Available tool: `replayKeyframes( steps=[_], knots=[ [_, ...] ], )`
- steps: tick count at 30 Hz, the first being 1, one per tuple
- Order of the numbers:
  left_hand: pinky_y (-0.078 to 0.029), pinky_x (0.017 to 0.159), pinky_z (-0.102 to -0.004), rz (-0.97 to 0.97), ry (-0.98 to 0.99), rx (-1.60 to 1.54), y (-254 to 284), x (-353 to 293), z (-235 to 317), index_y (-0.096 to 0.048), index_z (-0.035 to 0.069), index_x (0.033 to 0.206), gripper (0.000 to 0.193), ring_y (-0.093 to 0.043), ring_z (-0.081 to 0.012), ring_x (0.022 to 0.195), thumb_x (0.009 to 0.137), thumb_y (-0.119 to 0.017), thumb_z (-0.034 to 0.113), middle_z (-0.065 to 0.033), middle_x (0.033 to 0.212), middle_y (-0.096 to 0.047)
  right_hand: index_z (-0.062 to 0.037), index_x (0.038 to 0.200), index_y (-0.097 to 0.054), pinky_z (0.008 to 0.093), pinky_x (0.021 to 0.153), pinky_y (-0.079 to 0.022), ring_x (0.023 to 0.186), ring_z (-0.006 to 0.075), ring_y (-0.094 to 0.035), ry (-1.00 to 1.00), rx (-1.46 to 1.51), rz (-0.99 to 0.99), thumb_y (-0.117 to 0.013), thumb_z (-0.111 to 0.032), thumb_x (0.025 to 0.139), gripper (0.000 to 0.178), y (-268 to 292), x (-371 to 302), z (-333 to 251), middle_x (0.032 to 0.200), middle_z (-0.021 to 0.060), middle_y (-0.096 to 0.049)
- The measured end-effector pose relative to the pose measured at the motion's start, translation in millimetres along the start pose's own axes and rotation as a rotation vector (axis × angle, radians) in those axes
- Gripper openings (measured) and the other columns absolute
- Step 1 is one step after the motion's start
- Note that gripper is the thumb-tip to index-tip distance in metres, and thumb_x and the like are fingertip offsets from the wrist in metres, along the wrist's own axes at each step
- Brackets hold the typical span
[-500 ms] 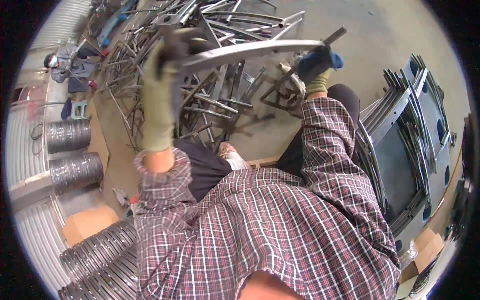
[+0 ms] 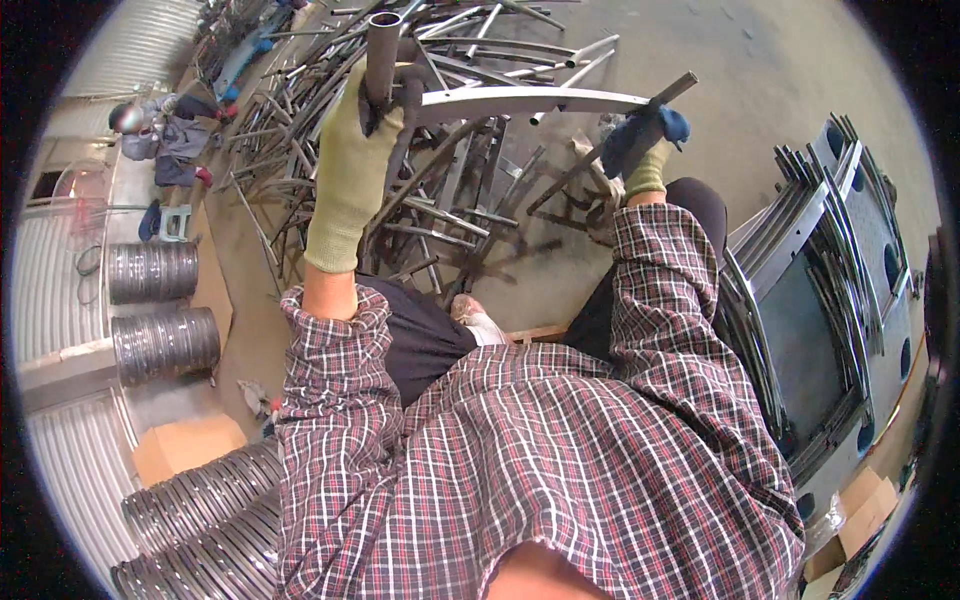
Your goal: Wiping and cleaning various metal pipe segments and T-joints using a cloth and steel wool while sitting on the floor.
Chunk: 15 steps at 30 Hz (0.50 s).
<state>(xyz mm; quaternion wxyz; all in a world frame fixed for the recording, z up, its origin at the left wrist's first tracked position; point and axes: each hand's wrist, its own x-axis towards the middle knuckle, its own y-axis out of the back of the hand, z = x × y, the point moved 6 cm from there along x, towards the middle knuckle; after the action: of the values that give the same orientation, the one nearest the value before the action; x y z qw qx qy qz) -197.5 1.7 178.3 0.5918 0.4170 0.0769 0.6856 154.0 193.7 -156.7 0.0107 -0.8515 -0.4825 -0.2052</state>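
Observation:
A metal frame (image 2: 540,100), with a pale curved crossbar joining two dark tubes, is held up in front of me by both hands. My left hand (image 2: 360,140), in a yellow-green glove with a dark palm, is closed round the tube at the frame's left end; that tube's hollow end points up. At the other end my right hand (image 2: 640,145), in a glove with a blue-grey coating, is closed round the slanting tube at its joint with the crossbar. Beyond and below the frame lies a heap of loose metal tube frames (image 2: 440,220) on the floor.
Stacked metal frames (image 2: 800,230) lie on a grey panel with round holes to my right. Wrapped black coils (image 2: 165,345) and a cardboard box (image 2: 185,445) stand at left. Another person (image 2: 165,140) sits farther back on the left, near a small stool (image 2: 175,222).
My left hand has steadied from a blur, and the tube in it now shows its open end pointing up. The frame has shifted slightly; both hands keep their hold.

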Motion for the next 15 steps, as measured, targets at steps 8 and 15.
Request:
replayKeyframes(
  steps=[8, 15],
  knots=[
    [-0.048, 0.069, -0.025, 0.204, 0.203, -0.209, 33, -57, -80, -0.061, 0.0, 0.113, 0.044, -0.058, -0.0092, 0.072, 0.087, -0.073, 0.034, -0.0021, 0.087, -0.065, -0.0138, 0.078, -0.053, 0.0327, 0.051, -0.04, 0.055, 0.0166, -0.047, 0.024, 0.15, -0.081, -0.055, -0.042, 0.094, 0.032, -52, -27, -17, 0.066, 0.0009, -0.05],
    [-0.049, 0.078, -0.0275, 0.187, 0.283, 0.075, 67, -57, -92, -0.063, -0.005, 0.115, 0.038, -0.058, -0.0097, 0.082, 0.08, -0.074, 0.002, -0.0039, 0.091, -0.068, -0.0115, 0.071, -0.049, 0.0386, 0.049, -0.031, 0.057, 0.0228, -0.046, -0.633, 0.742, -0.163, -0.055, -0.016, 0.087, 0.017, -84, -84, -72, 0.063, 0.0068, -0.047]
  ],
)
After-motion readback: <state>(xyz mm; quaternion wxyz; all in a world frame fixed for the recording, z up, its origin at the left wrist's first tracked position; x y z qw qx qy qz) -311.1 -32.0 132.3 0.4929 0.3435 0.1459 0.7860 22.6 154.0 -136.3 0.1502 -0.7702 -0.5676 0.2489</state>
